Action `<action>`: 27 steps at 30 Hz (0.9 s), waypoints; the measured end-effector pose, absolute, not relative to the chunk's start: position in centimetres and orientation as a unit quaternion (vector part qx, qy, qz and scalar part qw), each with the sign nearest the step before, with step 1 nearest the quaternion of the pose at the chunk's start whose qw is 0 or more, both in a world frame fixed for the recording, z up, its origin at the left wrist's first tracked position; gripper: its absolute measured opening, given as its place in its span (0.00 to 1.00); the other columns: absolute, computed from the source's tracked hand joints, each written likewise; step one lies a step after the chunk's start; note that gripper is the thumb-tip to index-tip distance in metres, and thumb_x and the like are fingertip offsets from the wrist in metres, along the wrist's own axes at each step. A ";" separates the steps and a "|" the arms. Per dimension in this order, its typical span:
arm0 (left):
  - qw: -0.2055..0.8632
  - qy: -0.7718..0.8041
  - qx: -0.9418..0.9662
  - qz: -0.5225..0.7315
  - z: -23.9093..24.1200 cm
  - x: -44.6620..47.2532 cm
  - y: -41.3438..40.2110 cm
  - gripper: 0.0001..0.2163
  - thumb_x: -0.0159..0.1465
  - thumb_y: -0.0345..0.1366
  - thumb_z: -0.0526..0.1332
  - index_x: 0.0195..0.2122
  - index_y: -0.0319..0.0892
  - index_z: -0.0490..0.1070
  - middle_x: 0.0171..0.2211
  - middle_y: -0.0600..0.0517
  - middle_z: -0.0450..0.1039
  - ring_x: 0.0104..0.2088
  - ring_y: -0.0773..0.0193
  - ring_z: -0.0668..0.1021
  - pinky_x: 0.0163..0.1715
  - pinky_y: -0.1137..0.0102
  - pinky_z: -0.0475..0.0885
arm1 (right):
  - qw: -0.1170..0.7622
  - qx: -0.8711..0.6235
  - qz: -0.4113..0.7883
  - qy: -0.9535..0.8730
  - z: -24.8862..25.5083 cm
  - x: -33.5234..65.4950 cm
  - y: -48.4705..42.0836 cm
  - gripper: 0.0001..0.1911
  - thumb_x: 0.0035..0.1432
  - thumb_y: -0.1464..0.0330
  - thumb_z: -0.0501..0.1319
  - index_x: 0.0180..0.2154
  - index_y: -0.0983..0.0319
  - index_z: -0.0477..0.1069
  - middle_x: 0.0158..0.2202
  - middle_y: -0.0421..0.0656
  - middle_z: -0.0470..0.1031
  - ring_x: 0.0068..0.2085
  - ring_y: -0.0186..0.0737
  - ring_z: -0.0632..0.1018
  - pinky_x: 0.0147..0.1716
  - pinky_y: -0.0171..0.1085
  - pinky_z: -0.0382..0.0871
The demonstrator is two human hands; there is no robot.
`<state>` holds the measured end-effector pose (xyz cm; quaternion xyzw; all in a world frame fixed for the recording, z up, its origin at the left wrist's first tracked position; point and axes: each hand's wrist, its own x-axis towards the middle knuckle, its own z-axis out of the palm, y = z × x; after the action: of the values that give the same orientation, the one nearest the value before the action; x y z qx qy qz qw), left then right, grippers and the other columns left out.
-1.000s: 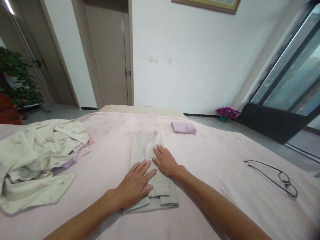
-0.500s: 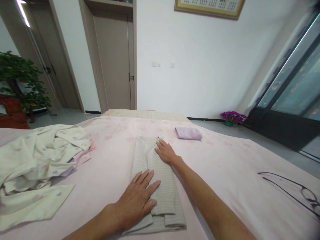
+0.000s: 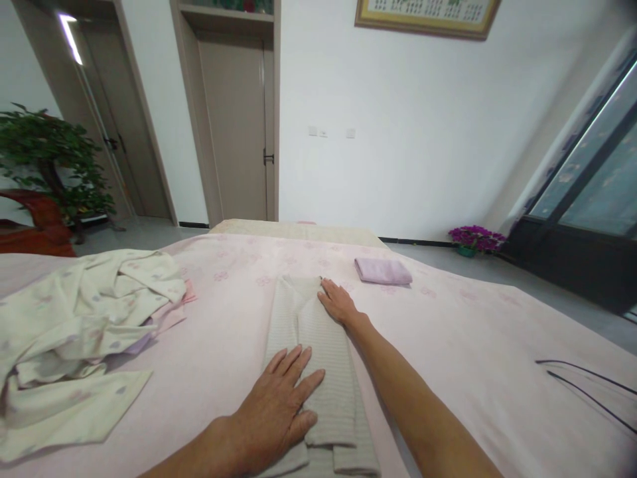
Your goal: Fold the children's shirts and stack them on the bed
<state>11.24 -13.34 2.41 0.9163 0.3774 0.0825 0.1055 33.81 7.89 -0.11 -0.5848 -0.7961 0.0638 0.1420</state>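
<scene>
A long folded beige striped garment lies lengthwise on the pink bedsheet. My left hand lies flat and open on its near end, fingers spread. My right hand rests flat and open on the right edge of its far end, arm stretched out along the garment.
A crumpled cream floral garment is heaped on the left of the bed. A small folded lilac cloth lies beyond my right hand. Thin black spectacle arms show at the right edge. Beyond the bed are doors, a potted tree and a purple flower pot.
My right hand has slid away from me along the garment to its far end. My left hand stays pressed on the near end. The view has shifted slightly forward.
</scene>
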 end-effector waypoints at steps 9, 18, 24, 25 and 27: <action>0.150 0.481 0.810 0.300 1.0 9.9 -10.3 0.21 0.70 0.41 0.50 0.63 0.51 0.61 0.63 0.49 0.63 0.64 0.56 0.64 0.64 0.54 0.61 | 0.232 -0.551 0.053 -0.800 -0.8 35.1 9.3 0.25 0.66 0.63 0.49 0.62 0.62 0.61 0.67 0.47 0.58 0.65 0.38 0.62 0.63 0.41 0.53; 0.242 0.598 0.645 0.409 0.1 7.9 1.6 0.23 0.68 0.36 0.51 0.65 0.46 0.56 0.60 0.43 0.67 0.57 0.59 0.73 0.54 0.63 0.70 | 0.285 -0.543 0.041 -0.789 -2.5 35.8 11.0 0.26 0.60 0.73 0.48 0.58 0.62 0.66 0.63 0.48 0.62 0.63 0.38 0.64 0.63 0.43 0.56; 0.273 0.623 0.578 0.450 -0.7 8.1 7.1 0.22 0.64 0.30 0.55 0.61 0.41 0.62 0.53 0.42 0.75 0.49 0.60 0.78 0.51 0.65 0.71 | 0.292 -0.555 0.028 -0.778 -2.9 35.9 11.4 0.26 0.60 0.75 0.46 0.57 0.59 0.69 0.61 0.46 0.66 0.60 0.38 0.67 0.61 0.45 0.58; 0.273 0.625 0.576 0.452 -0.8 8.1 7.6 0.22 0.63 0.29 0.55 0.60 0.41 0.63 0.51 0.43 0.76 0.48 0.60 0.79 0.50 0.66 0.71 | 0.293 -0.555 0.027 -0.778 -3.0 35.9 11.5 0.26 0.60 0.76 0.46 0.57 0.58 0.69 0.60 0.46 0.66 0.60 0.39 0.68 0.61 0.45 0.59; 0.273 0.624 0.575 0.454 -0.8 8.2 8.3 0.22 0.62 0.27 0.56 0.59 0.40 0.65 0.50 0.44 0.77 0.47 0.61 0.79 0.48 0.68 0.72 | 0.296 -0.553 0.027 -0.779 -3.2 36.0 11.6 0.26 0.60 0.76 0.46 0.56 0.58 0.69 0.60 0.46 0.67 0.59 0.39 0.68 0.61 0.45 0.60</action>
<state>8.21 8.34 -0.83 0.5746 0.6236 0.4542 0.2732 36.00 11.63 -3.15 -0.5528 -0.7787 0.0266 0.2955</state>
